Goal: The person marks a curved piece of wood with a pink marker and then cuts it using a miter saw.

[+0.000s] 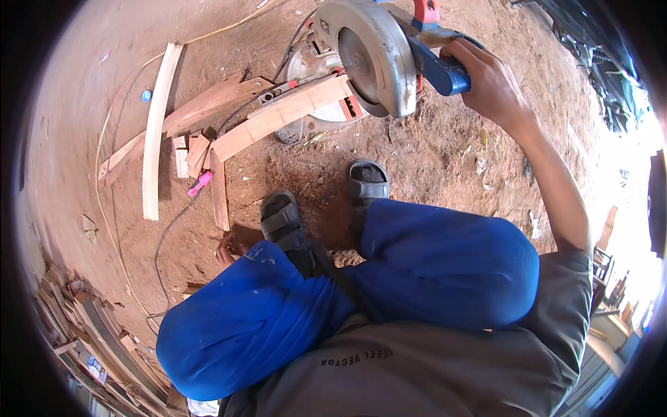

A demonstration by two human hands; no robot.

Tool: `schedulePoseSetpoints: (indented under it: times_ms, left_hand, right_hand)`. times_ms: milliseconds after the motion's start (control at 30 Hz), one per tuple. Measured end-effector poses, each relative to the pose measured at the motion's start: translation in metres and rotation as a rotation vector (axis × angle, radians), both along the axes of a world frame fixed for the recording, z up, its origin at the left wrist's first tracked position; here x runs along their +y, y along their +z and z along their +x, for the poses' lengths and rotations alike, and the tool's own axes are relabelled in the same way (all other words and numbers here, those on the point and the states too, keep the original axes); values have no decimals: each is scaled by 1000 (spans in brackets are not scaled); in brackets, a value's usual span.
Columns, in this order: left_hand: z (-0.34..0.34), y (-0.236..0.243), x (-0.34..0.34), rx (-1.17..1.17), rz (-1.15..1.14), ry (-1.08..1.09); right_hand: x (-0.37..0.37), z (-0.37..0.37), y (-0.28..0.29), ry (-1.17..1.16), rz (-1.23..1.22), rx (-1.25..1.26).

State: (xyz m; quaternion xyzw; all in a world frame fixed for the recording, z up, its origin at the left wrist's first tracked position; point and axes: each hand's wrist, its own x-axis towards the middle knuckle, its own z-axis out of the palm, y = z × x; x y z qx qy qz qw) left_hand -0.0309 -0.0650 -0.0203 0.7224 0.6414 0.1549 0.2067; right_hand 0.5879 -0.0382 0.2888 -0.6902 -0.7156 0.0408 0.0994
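Note:
My right hand (490, 83) is wrapped round the blue handle (450, 75) of a miter saw (379, 52), at the top of the view. The saw's round blade (357, 59) shows beneath its grey guard. A pale reddish plank (281, 115) lies across the saw base, its right end close to the blade. Low beside my left knee, my left hand (226, 250) is near the ground. Its fingers look a little apart with nothing visible in them; the knee hides the rest of that hand.
Left of the saw lie a long pale strip (161, 132), more boards (201, 108) and small wood offcuts (196, 154). A pink tool (199, 184) rests beside them. Cords (158, 254) run over the dirt floor. Stacked wood (104, 340) stands lower left. My sandalled feet (367, 181) are below the saw.

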Motion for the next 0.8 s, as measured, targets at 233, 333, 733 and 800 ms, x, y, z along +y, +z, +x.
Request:
schedulePoseSetpoints:
  times_ms: [233,333,733,800]
  left_hand:
    - [0,-8,-4,38,27,30]
    - [1,-10,-5,52,36,41]
    - [5,-19,-13,116,80,111]
    - [9,-21,-12,129,101,125]
  right_hand:
    - [2,-4,5,-47,-85,-99]
    - [10,2,7,-19,-79,-144]
    - [-8,-4,-4,-57,-12,-136]
    - [-9,-5,-7,-67,5,-123]
